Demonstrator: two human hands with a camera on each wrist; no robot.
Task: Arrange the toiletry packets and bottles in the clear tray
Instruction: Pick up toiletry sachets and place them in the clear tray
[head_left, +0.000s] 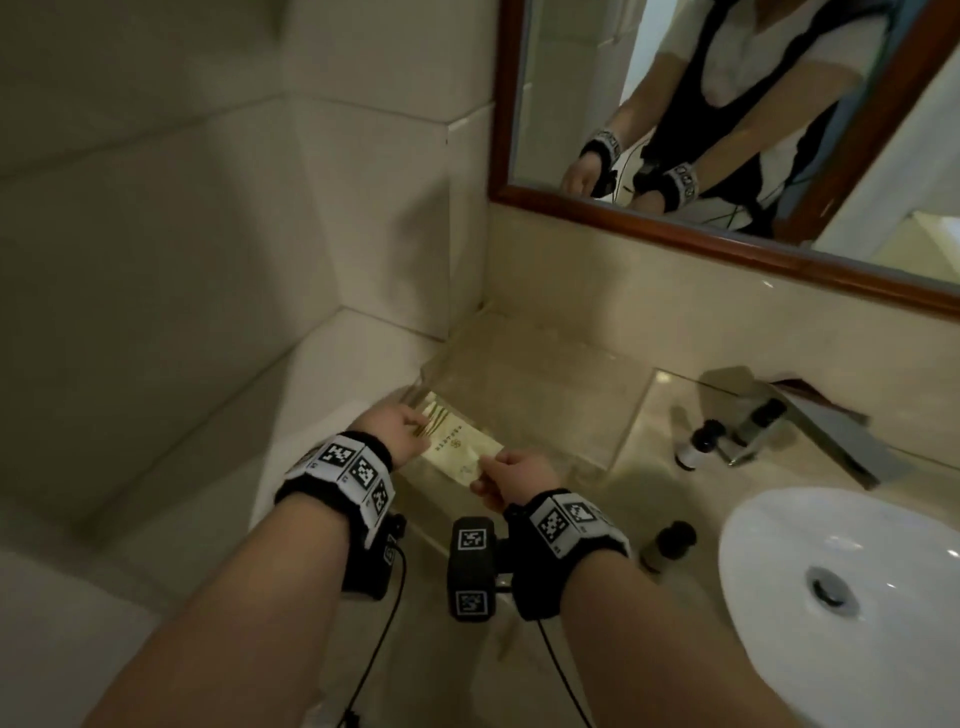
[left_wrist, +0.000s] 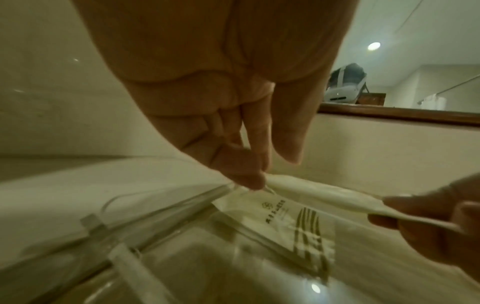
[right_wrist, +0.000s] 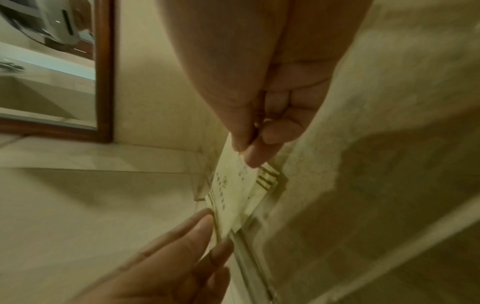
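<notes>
A cream toiletry packet (head_left: 457, 448) with gold stripes and printed lettering is stretched between both hands just above the near left corner of the clear tray (head_left: 631, 415). My left hand (head_left: 418, 428) pinches its striped end, and my right hand (head_left: 485, 470) pinches the other end. In the left wrist view, the left hand (left_wrist: 257, 181) grips the packet (left_wrist: 311, 194) edge-on over the tray rim (left_wrist: 155, 216). A second packet (left_wrist: 298, 224) lies flat beneath it. The right wrist view has my right hand (right_wrist: 246, 152) holding the packet (right_wrist: 228, 191).
Small dark-capped bottles stand on the counter right of the tray: one (head_left: 698, 444) by the faucet (head_left: 810, 431), one (head_left: 761, 418) behind it. Another bottle (head_left: 667, 545) stands beside the white basin (head_left: 769, 597). The tiled wall and a ledge close in on the left; a framed mirror (head_left: 675, 223) hangs behind.
</notes>
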